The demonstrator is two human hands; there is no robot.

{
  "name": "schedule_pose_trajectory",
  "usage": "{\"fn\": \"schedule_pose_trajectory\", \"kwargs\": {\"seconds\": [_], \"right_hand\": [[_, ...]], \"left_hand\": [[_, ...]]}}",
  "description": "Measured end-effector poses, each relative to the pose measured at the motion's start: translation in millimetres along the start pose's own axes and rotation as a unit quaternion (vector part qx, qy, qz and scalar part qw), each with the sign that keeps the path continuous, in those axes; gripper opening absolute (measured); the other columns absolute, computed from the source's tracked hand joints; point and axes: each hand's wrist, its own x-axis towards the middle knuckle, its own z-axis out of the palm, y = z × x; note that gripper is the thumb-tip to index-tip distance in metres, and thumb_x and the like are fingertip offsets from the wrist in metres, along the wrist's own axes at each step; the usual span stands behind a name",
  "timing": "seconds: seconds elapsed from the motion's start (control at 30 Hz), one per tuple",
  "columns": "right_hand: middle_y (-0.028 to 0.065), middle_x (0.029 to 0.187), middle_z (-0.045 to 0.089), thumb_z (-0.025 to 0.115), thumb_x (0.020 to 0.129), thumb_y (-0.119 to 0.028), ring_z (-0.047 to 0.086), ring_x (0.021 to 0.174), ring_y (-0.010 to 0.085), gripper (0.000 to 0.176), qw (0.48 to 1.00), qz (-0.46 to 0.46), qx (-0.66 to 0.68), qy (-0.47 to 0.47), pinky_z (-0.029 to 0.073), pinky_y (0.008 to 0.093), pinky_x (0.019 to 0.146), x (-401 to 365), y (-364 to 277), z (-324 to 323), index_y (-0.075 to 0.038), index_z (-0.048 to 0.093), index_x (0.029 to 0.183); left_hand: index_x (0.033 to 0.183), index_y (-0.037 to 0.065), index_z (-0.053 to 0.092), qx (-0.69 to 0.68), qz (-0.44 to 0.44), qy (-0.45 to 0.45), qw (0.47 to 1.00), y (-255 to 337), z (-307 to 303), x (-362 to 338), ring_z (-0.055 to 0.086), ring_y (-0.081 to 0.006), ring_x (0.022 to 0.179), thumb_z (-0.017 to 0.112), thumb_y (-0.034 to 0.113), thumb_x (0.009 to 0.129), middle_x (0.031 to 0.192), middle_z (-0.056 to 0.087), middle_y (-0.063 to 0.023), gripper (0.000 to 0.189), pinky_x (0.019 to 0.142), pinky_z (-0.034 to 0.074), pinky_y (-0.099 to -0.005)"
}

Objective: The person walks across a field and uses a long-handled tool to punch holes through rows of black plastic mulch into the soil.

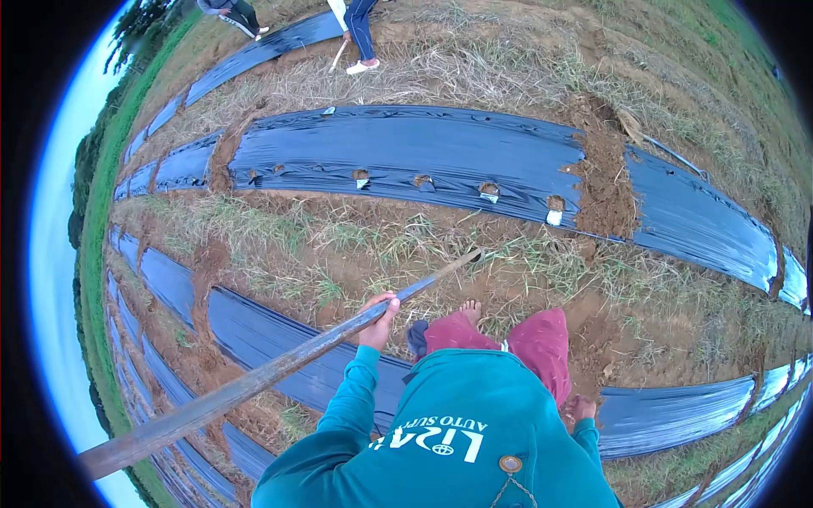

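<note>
My left hand (378,322) is closed around a long, weathered pole (279,370). The pole slants from the lower left of the head view up to a dark, hollow-looking tip (478,253) above the grassy strip. Low beside my right thigh hangs my right hand (579,409), its fingers curled. Whether anything is inside it is hidden. Ahead lies a bed covered with black plastic mulch film (398,144). Along its near edge are several holes showing soil, and a white scrap (555,218) lies by the nearest hole on the right.
My bare foot (472,311) stands on the dry grass and soil path (356,245). Loose soil (605,182) crosses the film ahead. More film-covered beds (677,415) run behind me. Beyond the front bed, a person in blue trousers (360,30) has a stick (340,56); another person (241,15) is farther left.
</note>
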Motion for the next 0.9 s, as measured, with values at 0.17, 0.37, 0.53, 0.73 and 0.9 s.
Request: {"fn": "schedule_pose_trajectory", "kwargs": {"seconds": [0.17, 0.37, 0.53, 0.73, 0.9], "right_hand": [[0.0064, 0.062, 0.053, 0.044, 0.082, -0.009, 0.053, 0.050, 0.0174, 0.012, 0.975, -0.184, -0.111, 0.060, 0.042, 0.0300, 0.039, 19.1, -74.1, 10.9, -0.004, 0.055, 0.084], [0.0052, 0.064, 0.055, 0.049, 0.084, -0.013, 0.054, 0.051, 0.0148, 0.011, 0.963, -0.253, -0.089, 0.009, 0.042, 0.0277, 0.040, 9.7, -152.1, -5.9, -0.003, 0.055, 0.084], [0.0068, 0.065, 0.056, 0.047, 0.086, -0.014, 0.054, 0.051, 0.0153, 0.013, 0.985, -0.163, -0.027, 0.041, 0.040, 0.0264, 0.039, 54.1, -122.5, -93.0, -0.003, 0.054, 0.087], [0.0098, 0.068, 0.055, 0.043, 0.083, -0.009, 0.054, 0.051, 0.0230, 0.012, 0.993, 0.057, 0.063, 0.083, 0.039, 0.0335, 0.039, 80.1, -83.5, -197.9, -0.004, 0.054, 0.086], [0.0081, 0.068, 0.053, 0.045, 0.081, -0.011, 0.049, 0.049, 0.0219, 0.010, 0.993, 0.042, 0.112, -0.006, 0.036, 0.0357, 0.039, 120.2, -107.5, -230.6, -0.005, 0.053, 0.084]], "left_hand": [[0.088, 0.003, 0.064, 0.033, 0.034, 0.011, 0.999, 12.0, 32.5, -11.4, 0.058, -0.0147, 0.083, 0.069, 0.017, 0.076, 0.093, 0.062, -0.0059, 0.019, 0.075, 0.047, -0.0274], [0.091, 0.007, 0.060, -0.081, -0.118, 0.066, 0.987, 47.6, 89.8, 11.0, 0.058, -0.0128, 0.081, 0.068, 0.015, 0.076, 0.089, 0.060, -0.0027, 0.018, 0.065, 0.046, -0.0240], [0.091, 0.008, 0.060, -0.072, -0.131, 0.097, 0.984, 66.8, 125.8, 29.0, 0.057, -0.0119, 0.078, 0.068, 0.023, 0.077, 0.088, 0.059, -0.0023, 0.021, 0.061, 0.048, -0.0249], [0.089, 0.008, 0.059, -0.068, -0.136, 0.226, 0.962, 79.8, 187.5, 6.7, 0.056, -0.0127, 0.082, 0.066, 0.033, 0.078, 0.091, 0.061, -0.0018, 0.028, 0.060, 0.046, -0.0263], [0.090, 0.012, 0.057, -0.046, -0.134, 0.257, 0.956, 45.2, 201.7, -29.3, 0.054, -0.0143, 0.086, 0.062, 0.032, 0.080, 0.091, 0.061, -0.0016, 0.023, 0.060, 0.047, -0.0295]]}}
